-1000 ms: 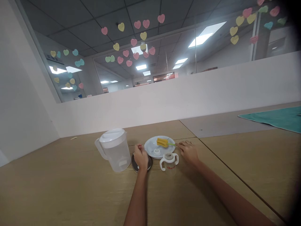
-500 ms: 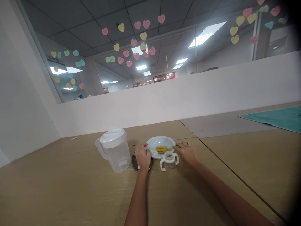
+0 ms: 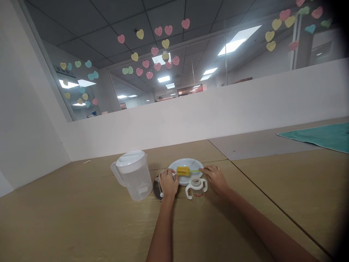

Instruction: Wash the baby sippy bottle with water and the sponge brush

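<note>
Plate (image 3: 188, 161): set on the surface (image 3: 109, 225); used as the landmark for every place below.
Yellow brush (image 3: 183, 171): held with its sponge head over the plate; whether the plate is touched by it cannot be told.
Right hand (image 3: 216, 178): placed at the plate's right rim, fingers closed on the brush's green stem (image 3: 194, 171). Because the stem is thin and gripped near its end, the head could be swung or twisted off line if pushed hard.
Left hand (image 3: 168, 182): placed at the plate's left front rim, fingers apparently pinched on a small white piece (image 3: 174, 175). It is mostly hidden, so the firmness of the grip cannot be told; a small piece like this could be slipped loose by the brush's pressure.
Two-handled bottle (image 3: 196, 188): stood upright and uncapped just in front of the plate. Its handle could be caught by the right hand or wrist, and the bottle tipped.
Dark dish (image 3: 156, 191): left partly beneath the left hand, at the plate's left front. Its edge could be pressed and the dish tilted if the hand were lowered.
Pitcher (image 3: 137, 182): stood left of the plate, beyond the dish; a knock seems likely only from a wide leftward sweep.
</note>
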A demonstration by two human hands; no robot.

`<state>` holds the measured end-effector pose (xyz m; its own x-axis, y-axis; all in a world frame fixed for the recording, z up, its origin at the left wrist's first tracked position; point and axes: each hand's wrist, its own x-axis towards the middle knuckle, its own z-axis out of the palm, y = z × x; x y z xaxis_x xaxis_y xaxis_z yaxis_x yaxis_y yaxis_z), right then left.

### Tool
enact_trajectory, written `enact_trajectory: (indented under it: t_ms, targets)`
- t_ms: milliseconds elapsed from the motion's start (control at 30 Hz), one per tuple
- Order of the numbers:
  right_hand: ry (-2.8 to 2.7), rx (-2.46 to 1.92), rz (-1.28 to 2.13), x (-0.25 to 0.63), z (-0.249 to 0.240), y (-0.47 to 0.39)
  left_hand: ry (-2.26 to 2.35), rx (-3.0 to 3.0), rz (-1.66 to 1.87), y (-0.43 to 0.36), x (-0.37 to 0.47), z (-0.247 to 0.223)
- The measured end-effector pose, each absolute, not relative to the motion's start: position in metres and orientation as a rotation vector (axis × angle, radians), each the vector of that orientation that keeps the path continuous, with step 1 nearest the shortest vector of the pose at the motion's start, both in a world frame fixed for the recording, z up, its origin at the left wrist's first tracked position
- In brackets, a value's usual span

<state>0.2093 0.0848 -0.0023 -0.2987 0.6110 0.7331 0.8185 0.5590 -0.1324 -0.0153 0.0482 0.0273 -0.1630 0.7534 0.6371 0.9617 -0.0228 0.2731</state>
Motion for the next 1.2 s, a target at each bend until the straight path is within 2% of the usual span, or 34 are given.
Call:
enact_trajectory:
  t_ms: [133, 267, 367, 500, 767, 1200]
  targets:
    - [-1.898, -1.121, -0.323, 0.210, 0.001, 0.082, -1.794, -1.856, -1.246, 0.049, -0.018, 0.028]
    - [-1.926, -1.024, -0.485, 0.211, -0.002, 0.084, -1.535, -1.892, -1.459, 0.048, -0.016, 0.028]
    - [-1.930, -1.112, -0.553, 0.212, -0.006, 0.086, -1.448, -1.800, -1.615, 0.044, -0.015, 0.031]
    - [-1.880, -1.278, -0.477, 0.213, -0.004, 0.082, -1.469, -1.644, -1.722, 0.041, -0.023, 0.032]
    - [-1.800, -1.360, -0.360, 0.213, 0.006, 0.075, -2.083, -1.500, -1.412, 0.046, -0.046, 0.019]
    - [-1.817, -1.393, -0.290, 0.213, 0.006, 0.075, -2.504, -1.531, -1.135, 0.047, -0.046, 0.021]
